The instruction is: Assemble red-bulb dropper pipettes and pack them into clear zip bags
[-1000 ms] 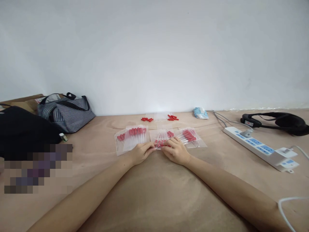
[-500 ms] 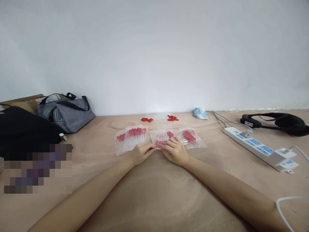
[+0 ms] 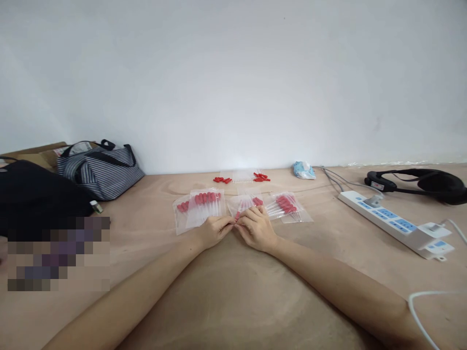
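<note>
**Both hands pinched on the middle bag of droppers**

Left hand (image 3: 213, 230) and right hand (image 3: 256, 228) meet near the middle of the worktop (image 3: 233, 291), fingertips close together. Both pinch the near edge of a small clear bag (image 3: 245, 204) — fingers narrow and closed on the plastic. The bag lies flat on the worktop and holds thin clear droppers with red bulbs; the count cannot be read.

Two more bags of the same kind lie flat in the same row: a left bag (image 3: 199, 206) just beside the left hand, and a right bag (image 3: 288, 206) just beside the right hand, toward the right edge. The left one partly overlaps a further bag under it.

Beyond the row, near the far edge by the wall, loose red caps (image 3: 260, 178) lie in two small clusters with clear tubes between them.

Far left corner: a striped bag (image 3: 98, 170) and, nearer, a black bag (image 3: 32, 194). Right side — a white power strip (image 3: 396, 224) with blue sockets lies at a slant, a black headset (image 3: 423, 183) behind it, a small blue-and-white packet (image 3: 303, 170) at the far edge.
</note>
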{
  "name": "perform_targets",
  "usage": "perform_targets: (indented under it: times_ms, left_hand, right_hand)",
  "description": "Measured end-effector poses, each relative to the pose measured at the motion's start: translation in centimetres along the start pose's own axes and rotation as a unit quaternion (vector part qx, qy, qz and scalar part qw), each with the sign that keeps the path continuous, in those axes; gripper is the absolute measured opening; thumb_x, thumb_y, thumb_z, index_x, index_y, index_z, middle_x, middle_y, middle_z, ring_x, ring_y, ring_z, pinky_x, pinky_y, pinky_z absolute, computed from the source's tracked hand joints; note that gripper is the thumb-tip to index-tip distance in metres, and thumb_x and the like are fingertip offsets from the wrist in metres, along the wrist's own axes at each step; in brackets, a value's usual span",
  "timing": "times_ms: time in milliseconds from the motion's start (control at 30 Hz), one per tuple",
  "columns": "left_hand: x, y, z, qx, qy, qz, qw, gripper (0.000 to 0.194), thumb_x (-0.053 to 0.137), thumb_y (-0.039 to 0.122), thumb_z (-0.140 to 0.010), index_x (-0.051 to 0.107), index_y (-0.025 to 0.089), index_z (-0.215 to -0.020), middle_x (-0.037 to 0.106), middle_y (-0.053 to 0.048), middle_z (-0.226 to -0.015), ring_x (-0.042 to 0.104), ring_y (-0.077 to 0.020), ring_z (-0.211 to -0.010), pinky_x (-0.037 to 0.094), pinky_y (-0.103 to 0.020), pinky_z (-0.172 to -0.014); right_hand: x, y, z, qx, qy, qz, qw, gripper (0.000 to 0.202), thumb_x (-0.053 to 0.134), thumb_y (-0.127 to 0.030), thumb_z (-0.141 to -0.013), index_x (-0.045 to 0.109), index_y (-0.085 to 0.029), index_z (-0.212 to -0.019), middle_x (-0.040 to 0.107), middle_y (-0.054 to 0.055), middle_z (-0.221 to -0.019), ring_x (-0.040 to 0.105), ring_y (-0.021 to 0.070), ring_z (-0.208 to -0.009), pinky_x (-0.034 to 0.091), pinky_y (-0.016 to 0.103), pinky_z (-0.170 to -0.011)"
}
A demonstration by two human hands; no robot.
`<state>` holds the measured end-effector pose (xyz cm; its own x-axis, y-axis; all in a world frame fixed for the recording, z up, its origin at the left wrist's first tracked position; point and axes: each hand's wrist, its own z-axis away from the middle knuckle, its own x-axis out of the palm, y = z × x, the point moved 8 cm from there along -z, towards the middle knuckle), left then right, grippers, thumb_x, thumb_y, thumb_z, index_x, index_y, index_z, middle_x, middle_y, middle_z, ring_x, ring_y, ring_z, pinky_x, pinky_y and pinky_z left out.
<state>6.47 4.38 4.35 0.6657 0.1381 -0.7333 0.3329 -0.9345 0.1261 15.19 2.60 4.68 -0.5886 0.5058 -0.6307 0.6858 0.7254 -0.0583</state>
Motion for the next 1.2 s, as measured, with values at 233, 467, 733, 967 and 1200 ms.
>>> perform_targets:
  times_ms: [233, 467, 733, 967, 1200]
  left_hand:
    - [-0.1, -0.7, 0.4, -0.013, -0.01, 0.004, 1.0, 0.017, 0.043, 0.019, -0.086, 0.059, 0.014, -0.085, 0.068, -0.004, -0.077, 0.064, -0.0122, -0.066, 0.05, -0.02, -0.061]
    - [-0.5, -1.1, 0.4, -0.03, -0.006, -0.009, 0.999, 0.017, 0.042, 0.017, -0.085, 0.058, 0.014, -0.079, 0.067, -0.005, -0.081, 0.064, -0.0121, -0.072, 0.051, -0.021, -0.065]
    - [-0.8, 0.9, 0.7, 0.103, 0.037, -0.162, 0.981, 0.018, 0.042, 0.016, -0.086, 0.059, 0.014, -0.083, 0.068, -0.004, -0.082, 0.065, -0.0123, -0.07, 0.053, -0.021, -0.063]
    - [-0.7, 1.8, 0.6, 0.186, 0.03, -0.198, 0.962, 0.018, 0.041, 0.01, -0.085, 0.059, 0.013, -0.087, 0.069, -0.006, -0.087, 0.065, -0.013, -0.067, 0.053, -0.023, -0.054]
    - [-0.7, 1.6, 0.3, 0.174, 0.028, -0.193, 0.965, 0.02, 0.04, 0.01, -0.085, 0.059, 0.016, -0.09, 0.068, -0.004, -0.089, 0.064, -0.0123, -0.067, 0.052, -0.023, -0.055]
  right_hand:
    - [-2.0, 1.4, 0.3, 0.043, 0.033, -0.08, 0.995, 0.014, 0.04, -0.023, -0.084, 0.05, -0.017, -0.078, 0.058, 0.005, -0.078, 0.049, 0.0156, -0.079, 0.03, 0.032, -0.072]
    - [-2.0, 4.7, 1.9, 0.01, -0.071, -0.004, 0.997, 0.029, 0.06, -0.045, -0.068, 0.058, -0.02, -0.083, 0.06, 0.002, -0.078, 0.048, 0.0177, -0.08, 0.024, 0.035, -0.076]
    - [-1.6, 2.4, 1.8, -0.101, -0.039, 0.107, 0.988, 0.019, 0.045, -0.018, -0.08, 0.06, -0.017, -0.068, 0.057, 0.0, -0.062, 0.046, 0.0121, -0.068, 0.025, 0.033, -0.075]
    - [-1.9, 0.8, 1.7, -0.195, 0.009, 0.196, 0.961, 0.017, 0.045, -0.017, -0.082, 0.059, -0.017, -0.072, 0.056, -0.001, -0.063, 0.045, 0.0112, -0.066, 0.027, 0.033, -0.078]
    - [-1.1, 0.0, 1.5, -0.232, 0.023, 0.192, 0.953, 0.015, 0.047, -0.014, -0.081, 0.058, -0.016, -0.07, 0.056, -0.002, -0.062, 0.044, 0.0108, -0.064, 0.027, 0.034, -0.08]
